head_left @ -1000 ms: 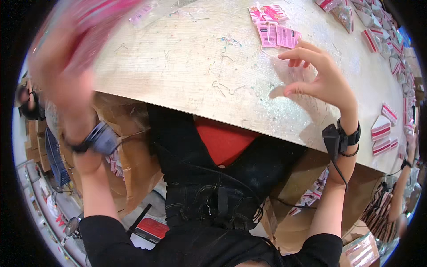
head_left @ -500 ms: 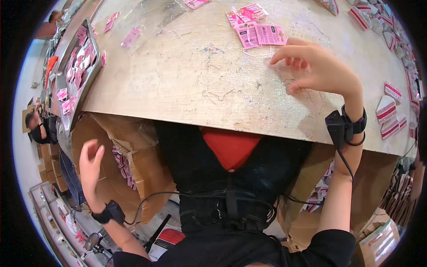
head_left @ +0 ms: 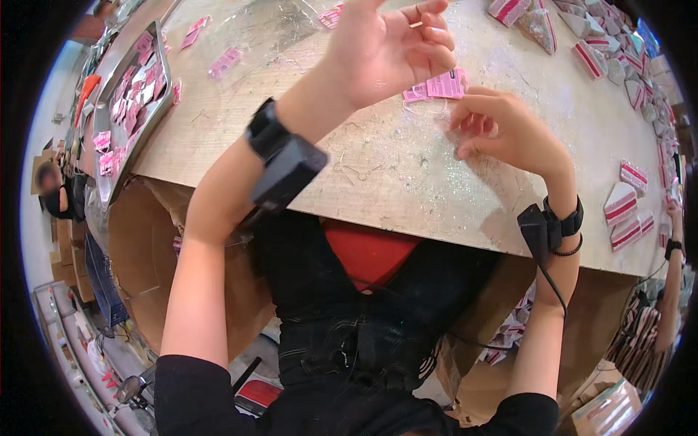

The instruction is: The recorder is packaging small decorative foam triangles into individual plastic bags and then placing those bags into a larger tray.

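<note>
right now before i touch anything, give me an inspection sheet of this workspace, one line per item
Surface: pale tabletop, specked with glitter
Things by the hands: pink cards, partly hidden in this view
Clutter: bent wires, clear plastic, striped packets on the right
Hands: left hand raised over the table, fingers loosely bent; right hand beside the cards, fingers curled, contact unclear; held things, nothing seen
Cables: black cable hanging from the right wrist device; on the tabletop, nothing seen
Surroundings: metal tray of pink pieces at left, cardboard box below the edge, another person's forearm far right
</note>
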Motion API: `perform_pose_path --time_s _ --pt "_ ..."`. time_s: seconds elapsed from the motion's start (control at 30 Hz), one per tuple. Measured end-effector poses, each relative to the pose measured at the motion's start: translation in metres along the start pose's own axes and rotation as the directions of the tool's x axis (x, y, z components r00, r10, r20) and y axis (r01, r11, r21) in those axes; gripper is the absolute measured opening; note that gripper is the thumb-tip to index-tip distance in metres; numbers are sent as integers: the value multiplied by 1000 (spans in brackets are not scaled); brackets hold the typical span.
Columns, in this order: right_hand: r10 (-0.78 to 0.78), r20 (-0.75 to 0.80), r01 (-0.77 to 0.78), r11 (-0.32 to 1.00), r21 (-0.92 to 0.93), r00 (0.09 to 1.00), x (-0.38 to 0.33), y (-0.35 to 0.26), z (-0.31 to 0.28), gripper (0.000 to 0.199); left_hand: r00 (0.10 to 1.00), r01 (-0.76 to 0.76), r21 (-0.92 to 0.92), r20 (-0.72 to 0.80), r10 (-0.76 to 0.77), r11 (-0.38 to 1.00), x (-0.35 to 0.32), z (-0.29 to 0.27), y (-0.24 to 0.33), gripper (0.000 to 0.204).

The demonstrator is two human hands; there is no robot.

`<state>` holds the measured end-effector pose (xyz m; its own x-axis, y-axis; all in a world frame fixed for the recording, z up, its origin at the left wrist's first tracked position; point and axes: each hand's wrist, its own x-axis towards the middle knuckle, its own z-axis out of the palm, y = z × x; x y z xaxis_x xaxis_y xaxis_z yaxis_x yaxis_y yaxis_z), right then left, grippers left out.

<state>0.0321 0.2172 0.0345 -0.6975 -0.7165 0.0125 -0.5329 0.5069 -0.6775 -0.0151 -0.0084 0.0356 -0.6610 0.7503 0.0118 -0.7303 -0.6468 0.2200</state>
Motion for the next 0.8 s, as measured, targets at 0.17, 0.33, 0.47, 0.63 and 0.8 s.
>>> perform_pose_path --time_s 0.17,0.33,0.47,0.63,0.8 --pt "46 -29 -44 998 49 999 -4 5 3 34 940 -190 485 -162 301 854 3 -32 -12 25" --pt "72 12 -73 995 62 997 -4 3 -1 34 806 -189 981 181 563 -44 5 -37 -30 16" --pt "85 15 -86 993 80 996 -4 5 0 34 791 -248 651 563 238 -718 2 -35 -27 9" --pt "123 37 -126 986 112 992 -5 1 -3 33 677 -248 181 735 -37 -952 6 -38 -29 15" --pt "95 -24 -94 995 31 995 -3 -2 1 30 712 -90 184 699 66 -979 10 -46 -28 30"
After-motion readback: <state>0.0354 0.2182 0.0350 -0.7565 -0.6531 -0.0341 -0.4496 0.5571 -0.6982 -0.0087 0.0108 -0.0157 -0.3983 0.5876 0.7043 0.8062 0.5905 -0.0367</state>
